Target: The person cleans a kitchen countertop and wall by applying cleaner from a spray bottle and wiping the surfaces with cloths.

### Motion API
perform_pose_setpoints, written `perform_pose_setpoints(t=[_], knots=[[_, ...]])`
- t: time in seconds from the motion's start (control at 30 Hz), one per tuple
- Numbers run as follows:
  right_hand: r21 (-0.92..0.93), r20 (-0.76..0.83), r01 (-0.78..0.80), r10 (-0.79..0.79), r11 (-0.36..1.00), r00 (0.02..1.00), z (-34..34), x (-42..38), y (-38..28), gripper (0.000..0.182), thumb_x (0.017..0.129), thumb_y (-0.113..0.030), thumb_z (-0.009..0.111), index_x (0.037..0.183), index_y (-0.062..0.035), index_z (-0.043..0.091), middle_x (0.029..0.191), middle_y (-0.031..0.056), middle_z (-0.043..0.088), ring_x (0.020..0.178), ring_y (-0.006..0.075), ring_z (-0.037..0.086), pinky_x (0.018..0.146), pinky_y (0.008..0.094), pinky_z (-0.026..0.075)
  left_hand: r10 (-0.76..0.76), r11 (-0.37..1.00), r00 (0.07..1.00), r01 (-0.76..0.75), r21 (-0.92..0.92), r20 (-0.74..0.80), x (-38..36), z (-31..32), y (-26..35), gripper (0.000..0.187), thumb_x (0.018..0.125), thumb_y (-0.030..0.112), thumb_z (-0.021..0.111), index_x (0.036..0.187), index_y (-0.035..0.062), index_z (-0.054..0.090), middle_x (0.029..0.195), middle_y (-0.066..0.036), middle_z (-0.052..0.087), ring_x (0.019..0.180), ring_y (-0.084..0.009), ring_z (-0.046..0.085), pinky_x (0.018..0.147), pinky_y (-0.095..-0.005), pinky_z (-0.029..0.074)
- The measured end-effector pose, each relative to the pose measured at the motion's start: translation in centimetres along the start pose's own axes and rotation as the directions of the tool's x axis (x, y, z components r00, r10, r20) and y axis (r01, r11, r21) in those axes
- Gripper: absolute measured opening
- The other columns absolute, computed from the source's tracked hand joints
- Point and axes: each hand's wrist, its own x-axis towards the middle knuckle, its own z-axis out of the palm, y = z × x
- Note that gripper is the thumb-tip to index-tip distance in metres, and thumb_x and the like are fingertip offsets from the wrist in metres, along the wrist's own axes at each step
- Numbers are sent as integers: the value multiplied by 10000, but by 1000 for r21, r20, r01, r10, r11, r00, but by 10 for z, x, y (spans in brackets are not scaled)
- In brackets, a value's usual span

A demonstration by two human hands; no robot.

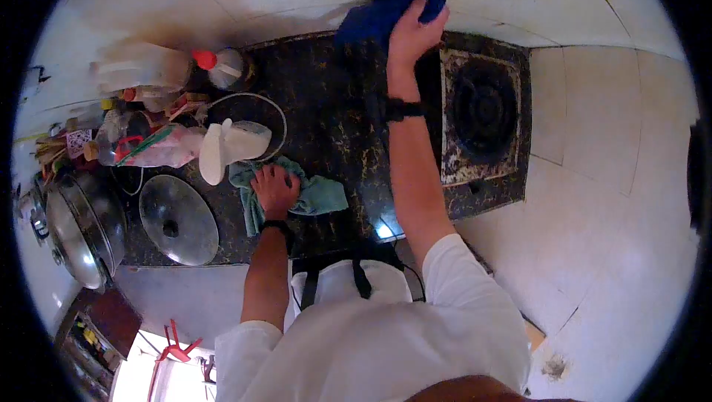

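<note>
My right hand (pixel 417 27) is stretched to the back of the counter, its fingers and thumb closed on a dark blue cloth (pixel 371 20). That cloth is pressed against the tiled wall just above the counter's back edge. Nearer to me, my left hand (pixel 276 190) rests on a crumpled green cloth (pixel 322 196) lying on the dark counter (pixel 326 120). Its fingers are spread over the fabric. Dark bands circle both wrists. A white plastic container (pixel 245 141) stands just beyond the left hand.
A stove burner (pixel 483 109) is set at the right end. Along the left are a round pan lid (pixel 178 220), a large metal pot (pixel 85 224), a pink plastic bag (pixel 167 146), a red-capped bottle (pixel 226 68) and several jars. A tiled wall (pixel 512 1) runs behind.
</note>
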Motion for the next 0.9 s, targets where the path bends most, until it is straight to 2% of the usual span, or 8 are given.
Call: perform_pose_setpoints(t=[0.17, 0.27, 0.4, 0.43, 0.5, 0.7, 0.73, 0.9], knots=[[18, -79, -351, 351, 936, 933, 37, -6, 126, 448, 922, -221, 588, 1252, 73, 517, 1197, 259, 594, 1054, 365, 593, 916, 409, 463, 15, 1000, 1000, -15, -25, 1, 1, -1, -2, 324, 745, 323, 618, 922, 53, 594, 1035, -130, 555, 971, -348, 504, 797, -507, 385], [-33, 38, -491, 492, 870, 870, 27, -3, 128, 361, 915, -192, 596, 1188, 41, 567, 1126, 205, 632, 1002, 311, 617, 884, 397, 480, 24, 1000, 1000, -24, -14, -6, -5, 1, 0, 323, 742, 325, 619, 915, 54, 593, 1030, -129, 557, 968, -347, 505, 800, -511, 388], [258, 185, -260, 217, 930, 959, 7, -3, 48, 243, 890, -173, 621, 1023, 30, 613, 910, 111, 664, 874, 212, 641, 781, 367, 498, 48, 998, 996, -44, 49, -74, -2, -1, -1, 309, 740, 327, 621, 894, 60, 598, 1030, -127, 557, 971, -346, 506, 816, -514, 387], [98, 197, -234, 212, 967, 957, 11, 1, 51, 520, 894, -272, 623, 1220, 117, 515, 1073, 273, 631, 966, 403, 610, 858, 432, 471, 52, 998, 997, -49, 46, -57, -8, -1, -1, 309, 740, 327, 621, 894, 60, 598, 1030, -127, 557, 971, -346, 506, 816, -514, 387], [39, 123, -153, 147, 987, 981, 10, -5, 39, 485, 893, -238, 621, 1213, 115, 528, 1070, 269, 632, 971, 402, 609, 859, 425, 470, 0, 997, 999, 3, -79, 37, -3, 1, -3, 318, 744, 335, 617, 900, 58, 597, 1041, -131, 554, 967, -348, 508, 826, -513, 386], [48, 192, -476, 460, 878, 867, 26, -12, 126, 418, 889, -207, 615, 1187, 84, 572, 1054, 236, 659, 945, 383, 632, 843, 441, 479, 33, 996, 999, -32, 87, -9, -2, 4, -4, 328, 753, 346, 607, 914, 60, 586, 1038, -128, 558, 960, -343, 510, 812, -506, 385], [106, 138, -295, 280, 950, 950, 37, -7, 155, 383, 890, -207, 618, 1164, 59, 593, 1019, 206, 674, 908, 348, 642, 820, 439, 490, 23, 996, 1000, -22, 89, -12, -1, 4, -4, 328, 753, 346, 607, 914, 60, 586, 1038, -128, 558, 960, -343, 510, 812, -506, 385], [359, 382, -279, 133, 891, 914, -1, 3, 0, 320, 906, -208, 613, 1069, 66, 590, 883, 150, 677, 763, 287, 631, 750, 387, 493, 16, 1000, 1000, -16, -7, -3, -2, -3, 0, 316, 761, 349, 606, 905, 68, 583, 1034, -124, 558, 974, -339, 509, 803, -501, 385]])
